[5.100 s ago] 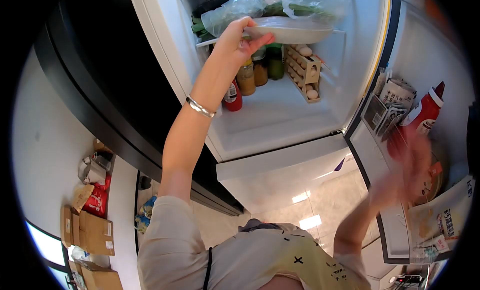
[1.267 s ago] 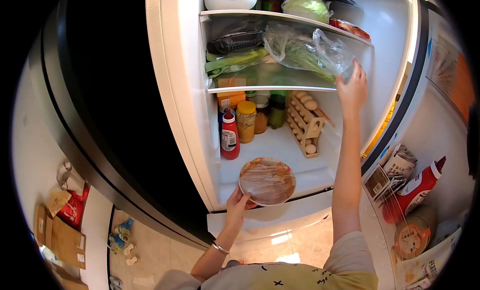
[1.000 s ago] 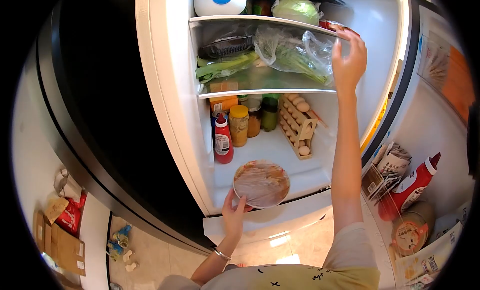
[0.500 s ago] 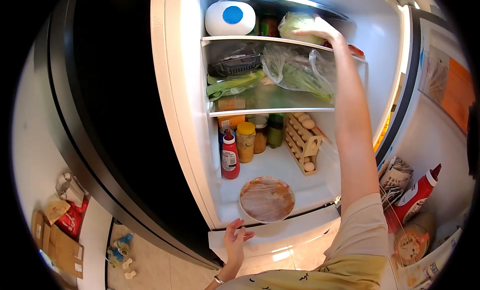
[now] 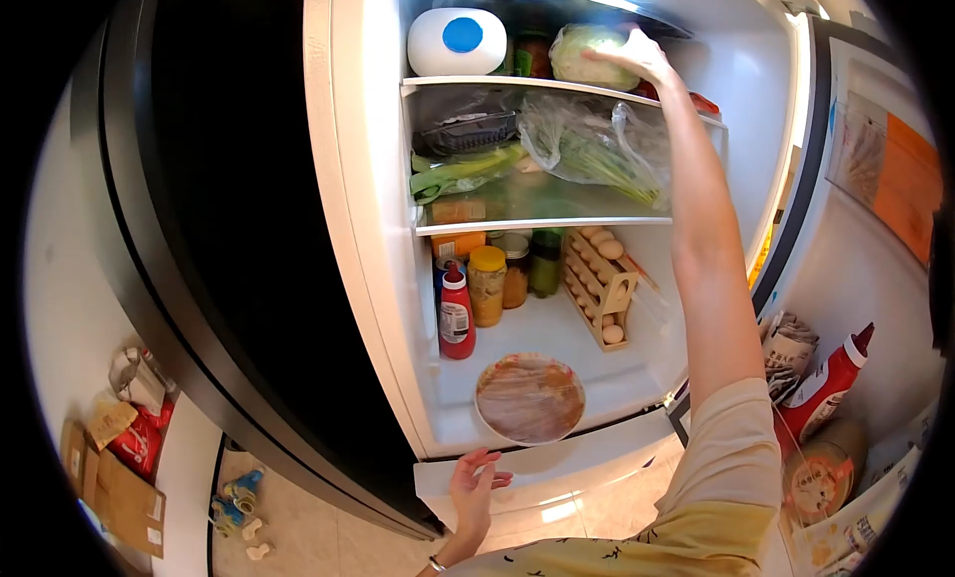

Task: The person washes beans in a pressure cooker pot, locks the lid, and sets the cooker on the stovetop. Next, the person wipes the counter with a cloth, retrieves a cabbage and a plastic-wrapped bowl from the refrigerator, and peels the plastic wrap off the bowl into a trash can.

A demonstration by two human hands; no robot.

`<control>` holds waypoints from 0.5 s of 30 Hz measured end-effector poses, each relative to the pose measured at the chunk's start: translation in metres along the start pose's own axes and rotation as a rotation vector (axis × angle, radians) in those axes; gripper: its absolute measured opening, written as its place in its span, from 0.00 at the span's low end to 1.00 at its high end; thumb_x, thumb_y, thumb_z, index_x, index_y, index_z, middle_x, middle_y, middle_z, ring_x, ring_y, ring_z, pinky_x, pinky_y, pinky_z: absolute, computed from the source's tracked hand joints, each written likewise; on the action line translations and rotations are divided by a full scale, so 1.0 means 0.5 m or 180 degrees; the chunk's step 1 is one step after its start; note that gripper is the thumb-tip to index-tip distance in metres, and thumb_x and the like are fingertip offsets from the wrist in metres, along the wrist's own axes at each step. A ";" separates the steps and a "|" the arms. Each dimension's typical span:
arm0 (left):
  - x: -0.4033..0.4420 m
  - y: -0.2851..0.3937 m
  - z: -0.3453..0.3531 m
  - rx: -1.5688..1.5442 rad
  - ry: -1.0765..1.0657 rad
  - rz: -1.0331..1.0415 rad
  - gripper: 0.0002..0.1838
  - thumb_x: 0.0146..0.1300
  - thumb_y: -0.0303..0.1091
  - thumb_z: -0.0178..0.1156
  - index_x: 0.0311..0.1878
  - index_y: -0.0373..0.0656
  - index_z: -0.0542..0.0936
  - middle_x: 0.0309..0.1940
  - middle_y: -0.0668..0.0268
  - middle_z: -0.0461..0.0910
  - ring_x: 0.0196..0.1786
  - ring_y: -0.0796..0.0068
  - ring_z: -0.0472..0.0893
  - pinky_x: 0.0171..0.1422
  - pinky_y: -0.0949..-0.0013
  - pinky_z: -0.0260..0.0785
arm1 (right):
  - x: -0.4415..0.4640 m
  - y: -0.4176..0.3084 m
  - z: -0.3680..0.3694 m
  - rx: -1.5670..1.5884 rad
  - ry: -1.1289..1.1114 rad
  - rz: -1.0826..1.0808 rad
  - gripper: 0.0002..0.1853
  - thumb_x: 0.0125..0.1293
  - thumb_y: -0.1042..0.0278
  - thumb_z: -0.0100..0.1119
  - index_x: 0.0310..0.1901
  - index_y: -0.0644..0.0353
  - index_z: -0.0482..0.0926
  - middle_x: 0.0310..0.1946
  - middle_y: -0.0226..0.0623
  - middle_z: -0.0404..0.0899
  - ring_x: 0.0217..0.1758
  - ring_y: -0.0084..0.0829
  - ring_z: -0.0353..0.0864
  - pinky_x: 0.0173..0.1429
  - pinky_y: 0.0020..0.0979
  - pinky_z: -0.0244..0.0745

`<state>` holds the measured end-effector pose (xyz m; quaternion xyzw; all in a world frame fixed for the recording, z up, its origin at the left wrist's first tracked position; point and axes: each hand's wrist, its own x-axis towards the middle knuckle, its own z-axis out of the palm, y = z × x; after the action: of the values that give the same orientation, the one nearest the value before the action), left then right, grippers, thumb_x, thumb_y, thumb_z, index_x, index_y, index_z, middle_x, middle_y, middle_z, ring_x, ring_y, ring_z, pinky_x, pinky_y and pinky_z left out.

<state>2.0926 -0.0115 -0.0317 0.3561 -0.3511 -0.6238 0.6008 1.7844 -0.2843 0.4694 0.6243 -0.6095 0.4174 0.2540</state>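
Observation:
On the fridge's top shelf, my right hand point(image 5: 637, 58) grips a pale green cabbage point(image 5: 589, 56), thumb across its front; some fingers are hidden behind it. My left hand point(image 5: 477, 485) hangs low in front of the fridge's lower edge, fingers apart and holding nothing. Just above it, a round dish covered in plastic wrap point(image 5: 530, 398) rests on the fridge's bottom surface, not touched by either hand. A white container with a blue cap point(image 5: 457, 42) lies left of the cabbage.
Bagged greens point(image 5: 597, 144) lie on the middle shelf. Below stand a red bottle point(image 5: 457, 313), a yellow-lidded jar point(image 5: 486, 287) and an egg rack point(image 5: 599, 288). The open door on the right holds another red bottle point(image 5: 828, 383). Cardboard boxes point(image 5: 119, 487) are at the far left.
My right hand has moved from the middle shelf's bagged greens up to the cabbage. My left hand has let go of the wrapped dish and dropped slightly below it. The view has tilted upward.

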 end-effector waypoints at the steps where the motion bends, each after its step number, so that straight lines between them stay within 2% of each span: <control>1: -0.001 -0.001 0.001 0.0013 -0.0021 -0.0021 0.12 0.61 0.24 0.49 0.49 0.36 0.67 0.43 0.54 0.74 0.30 0.67 0.80 0.33 0.72 0.74 | 0.002 -0.003 -0.001 0.0134 0.0041 0.0043 0.59 0.25 0.26 0.62 0.52 0.75 0.65 0.51 0.56 0.69 0.56 0.43 0.69 0.58 0.35 0.64; 3: -0.003 -0.004 0.003 0.0042 -0.0067 -0.0072 0.12 0.61 0.24 0.49 0.48 0.36 0.67 0.42 0.55 0.75 0.30 0.67 0.80 0.32 0.73 0.74 | 0.008 -0.005 -0.006 0.0396 0.0118 0.0138 0.59 0.27 0.26 0.62 0.52 0.76 0.65 0.51 0.55 0.69 0.55 0.41 0.69 0.58 0.35 0.64; 6: -0.010 0.001 0.011 0.0120 -0.0123 -0.0114 0.12 0.61 0.26 0.51 0.47 0.36 0.68 0.40 0.55 0.76 0.30 0.70 0.80 0.34 0.71 0.75 | 0.017 -0.010 -0.009 0.1141 -0.0084 0.0203 0.55 0.34 0.30 0.62 0.54 0.74 0.63 0.51 0.51 0.68 0.55 0.38 0.68 0.57 0.36 0.64; 7: -0.013 0.008 0.019 0.0246 -0.0254 0.0031 0.11 0.60 0.25 0.51 0.47 0.35 0.68 0.40 0.56 0.76 0.31 0.71 0.79 0.35 0.72 0.75 | -0.049 -0.073 -0.061 0.1497 -0.0401 0.0095 0.50 0.38 0.30 0.58 0.54 0.68 0.65 0.50 0.46 0.69 0.53 0.36 0.69 0.54 0.38 0.65; 9: -0.014 0.040 0.049 0.0500 -0.0521 0.0313 0.11 0.60 0.23 0.51 0.46 0.35 0.68 0.40 0.57 0.76 0.33 0.74 0.79 0.36 0.73 0.74 | -0.042 -0.073 -0.052 0.1802 -0.0573 0.0306 0.47 0.41 0.29 0.55 0.55 0.63 0.66 0.51 0.43 0.69 0.53 0.36 0.69 0.53 0.39 0.66; 10: -0.010 0.067 0.069 0.0905 -0.0684 0.0839 0.11 0.59 0.22 0.51 0.46 0.35 0.69 0.39 0.58 0.76 0.34 0.75 0.79 0.38 0.73 0.74 | -0.034 -0.067 -0.045 0.1953 -0.0665 0.0419 0.46 0.42 0.29 0.54 0.56 0.60 0.67 0.51 0.42 0.69 0.54 0.36 0.69 0.52 0.40 0.66; 11: 0.000 0.103 0.096 0.1311 -0.0844 0.1372 0.12 0.59 0.22 0.51 0.47 0.35 0.69 0.39 0.59 0.76 0.34 0.76 0.79 0.39 0.74 0.74 | -0.007 -0.041 -0.026 0.1731 -0.0631 0.0468 0.42 0.44 0.29 0.51 0.56 0.53 0.68 0.50 0.39 0.71 0.53 0.34 0.70 0.51 0.40 0.67; 12: 0.010 0.143 0.124 0.1722 -0.1001 0.1904 0.12 0.58 0.21 0.52 0.47 0.35 0.69 0.38 0.60 0.76 0.35 0.77 0.79 0.40 0.74 0.73 | -0.005 -0.040 -0.026 0.1753 -0.0660 0.0486 0.42 0.44 0.29 0.51 0.56 0.54 0.68 0.50 0.39 0.71 0.52 0.34 0.70 0.51 0.40 0.67; 15: 0.048 0.271 0.220 0.1494 -0.1124 0.2244 0.15 0.56 0.22 0.54 0.49 0.37 0.71 0.43 0.60 0.76 0.41 0.74 0.79 0.43 0.74 0.72 | -0.002 -0.038 -0.031 0.2061 -0.0748 0.0665 0.41 0.45 0.31 0.51 0.55 0.55 0.69 0.48 0.41 0.72 0.50 0.33 0.72 0.48 0.39 0.70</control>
<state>2.0644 -0.0389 0.1398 0.2295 -0.6796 -0.3360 0.6104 1.7995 -0.2683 0.4802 0.6504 -0.5314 0.5379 -0.0728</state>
